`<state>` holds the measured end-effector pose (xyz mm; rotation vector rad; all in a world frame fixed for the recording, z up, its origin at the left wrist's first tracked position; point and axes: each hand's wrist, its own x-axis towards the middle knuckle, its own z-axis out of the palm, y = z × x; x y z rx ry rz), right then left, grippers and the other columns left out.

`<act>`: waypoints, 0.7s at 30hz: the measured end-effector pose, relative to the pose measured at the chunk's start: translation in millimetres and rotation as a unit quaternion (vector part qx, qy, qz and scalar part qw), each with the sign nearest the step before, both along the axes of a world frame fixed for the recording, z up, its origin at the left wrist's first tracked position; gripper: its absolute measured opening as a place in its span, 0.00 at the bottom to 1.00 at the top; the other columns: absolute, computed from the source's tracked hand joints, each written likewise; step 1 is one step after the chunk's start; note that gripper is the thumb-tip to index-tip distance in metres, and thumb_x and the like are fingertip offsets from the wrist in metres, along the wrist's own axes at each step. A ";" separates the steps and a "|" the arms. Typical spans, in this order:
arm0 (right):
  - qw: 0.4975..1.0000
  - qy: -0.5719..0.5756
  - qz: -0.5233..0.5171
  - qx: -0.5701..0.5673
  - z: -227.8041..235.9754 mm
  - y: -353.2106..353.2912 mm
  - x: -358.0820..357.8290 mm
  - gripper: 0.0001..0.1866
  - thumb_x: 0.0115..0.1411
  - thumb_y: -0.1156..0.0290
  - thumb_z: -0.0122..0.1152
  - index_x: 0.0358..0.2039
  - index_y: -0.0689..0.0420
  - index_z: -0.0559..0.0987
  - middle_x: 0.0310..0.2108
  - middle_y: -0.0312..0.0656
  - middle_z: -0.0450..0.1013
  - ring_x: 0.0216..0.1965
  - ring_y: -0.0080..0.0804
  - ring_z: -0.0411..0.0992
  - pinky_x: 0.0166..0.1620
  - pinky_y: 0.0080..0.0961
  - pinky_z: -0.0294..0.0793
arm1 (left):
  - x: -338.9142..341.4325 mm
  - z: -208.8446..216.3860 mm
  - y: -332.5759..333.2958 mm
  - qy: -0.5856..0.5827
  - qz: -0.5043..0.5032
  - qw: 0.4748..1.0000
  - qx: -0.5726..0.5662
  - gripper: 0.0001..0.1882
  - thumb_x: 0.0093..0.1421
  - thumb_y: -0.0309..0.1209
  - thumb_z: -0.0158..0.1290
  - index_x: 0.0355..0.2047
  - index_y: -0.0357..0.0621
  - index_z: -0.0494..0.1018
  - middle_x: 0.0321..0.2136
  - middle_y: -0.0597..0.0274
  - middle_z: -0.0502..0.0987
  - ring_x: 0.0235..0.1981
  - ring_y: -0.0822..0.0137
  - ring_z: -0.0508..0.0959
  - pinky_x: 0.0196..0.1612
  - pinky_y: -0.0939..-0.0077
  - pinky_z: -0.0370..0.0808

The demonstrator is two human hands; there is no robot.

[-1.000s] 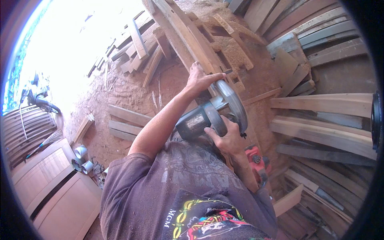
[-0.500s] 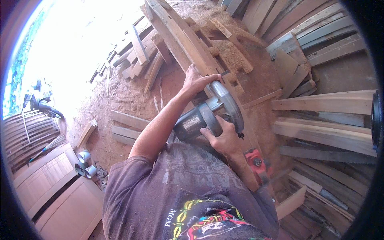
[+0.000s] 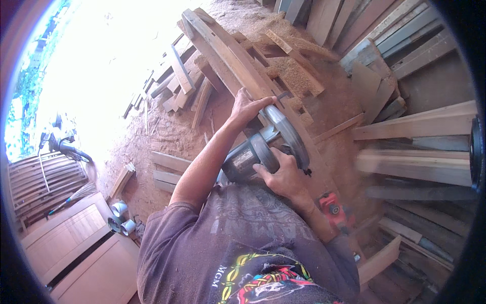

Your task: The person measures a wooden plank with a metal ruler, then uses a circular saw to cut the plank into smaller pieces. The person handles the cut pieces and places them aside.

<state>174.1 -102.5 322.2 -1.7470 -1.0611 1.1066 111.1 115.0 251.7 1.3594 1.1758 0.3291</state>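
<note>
A circular saw [image 3: 281, 129] with a rounded metal guard and dark motor housing [image 3: 240, 161] rests on a long wooden beam [image 3: 240, 63]. My right hand [image 3: 283, 175] is closed round its rear handle. At the saw's front, my left hand [image 3: 248, 106] has its thumb stretched along the front of the saw and its other fingers at the beam's left edge. The blade is hidden beneath the guard and base. Close to my right forearm, a red power tool [image 3: 335, 210] lies on the near part of the beam.
Slotted timber pieces [image 3: 288, 71] covered in sawdust stand beside the beam. Stacked planks [image 3: 415, 162] fill the right side. Scrap wood [image 3: 185, 81] is heaped at the far left. Panelled doors [image 3: 71, 223] and white cylindrical pieces [image 3: 120, 209] sit at the near left.
The surroundings have shifted slightly right and downward in view. Both hands keep their holds, and the saw appears a little farther along the beam.
</note>
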 end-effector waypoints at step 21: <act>0.997 -0.007 -0.016 0.073 -11.0 -0.3 0.6 0.19 0.60 0.66 0.75 0.47 0.66 0.82 0.40 0.61 0.84 0.45 0.57 0.85 0.50 0.45 0.82 | 1.7 -23.7 9.5 0.024 -0.002 1.000 -0.005 0.63 0.49 0.58 0.78 0.69 0.22 0.60 0.51 0.42 0.80 0.49 0.56 0.84 0.49 0.67 0.82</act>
